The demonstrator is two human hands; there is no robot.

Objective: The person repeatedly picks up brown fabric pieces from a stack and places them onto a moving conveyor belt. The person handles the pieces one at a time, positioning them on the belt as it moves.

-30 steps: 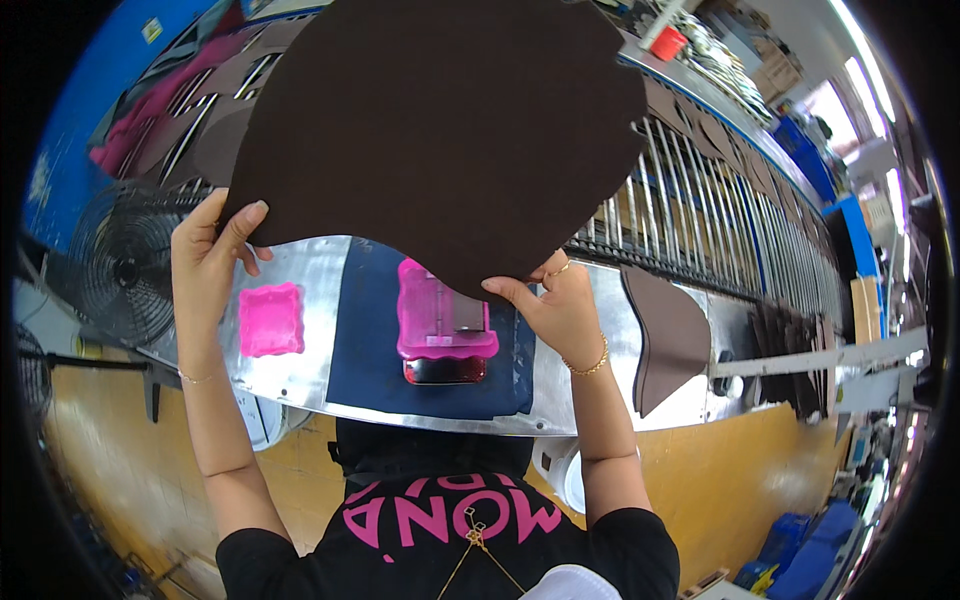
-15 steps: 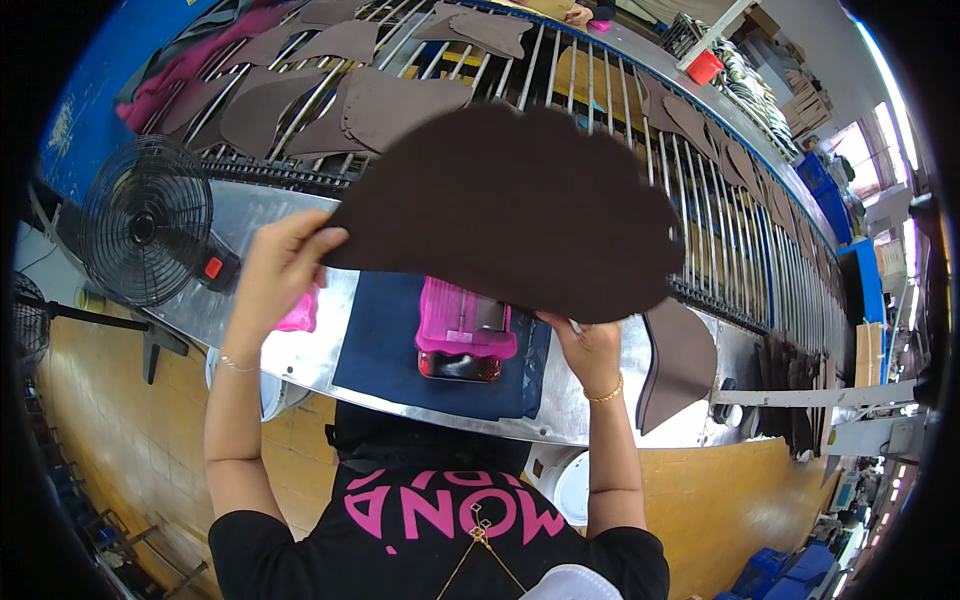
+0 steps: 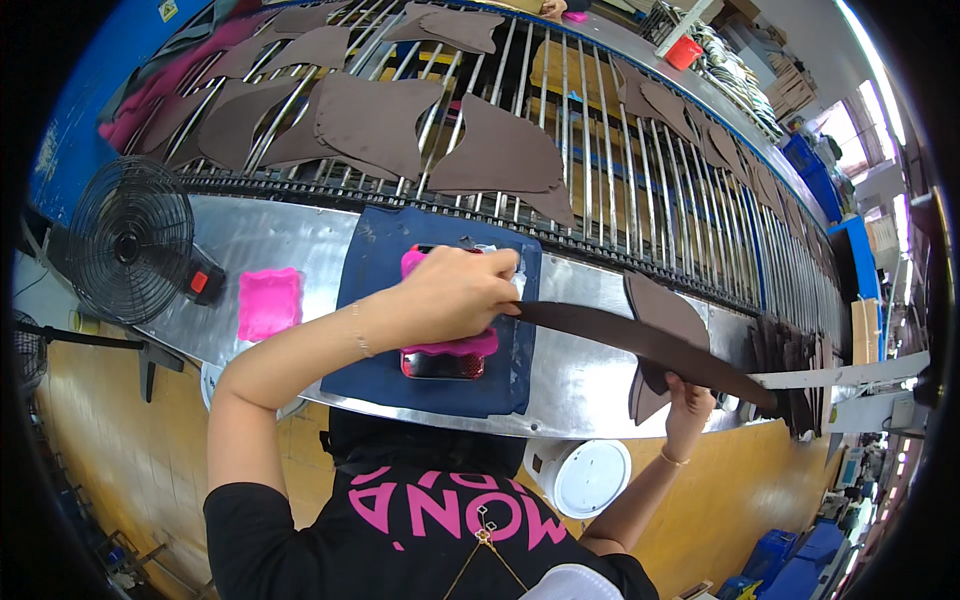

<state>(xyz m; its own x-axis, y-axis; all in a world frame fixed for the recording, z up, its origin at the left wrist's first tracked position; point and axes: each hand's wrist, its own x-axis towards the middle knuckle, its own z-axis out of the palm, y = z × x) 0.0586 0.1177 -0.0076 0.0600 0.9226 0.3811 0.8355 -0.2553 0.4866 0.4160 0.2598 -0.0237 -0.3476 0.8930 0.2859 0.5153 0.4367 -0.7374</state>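
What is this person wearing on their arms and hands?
Both forearms are bare, with no gloves. The left hand has a thin bracelet at the wrist; the right hand has a thin gold-coloured bangle. Short black sleeves end above the elbows.

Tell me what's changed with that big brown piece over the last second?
The brown piece, earlier raised flat before the camera, has swung down and rightward, now edge-on. The left hand and right hand still grip its ends. Fan, pink pad and blue mat stayed put.
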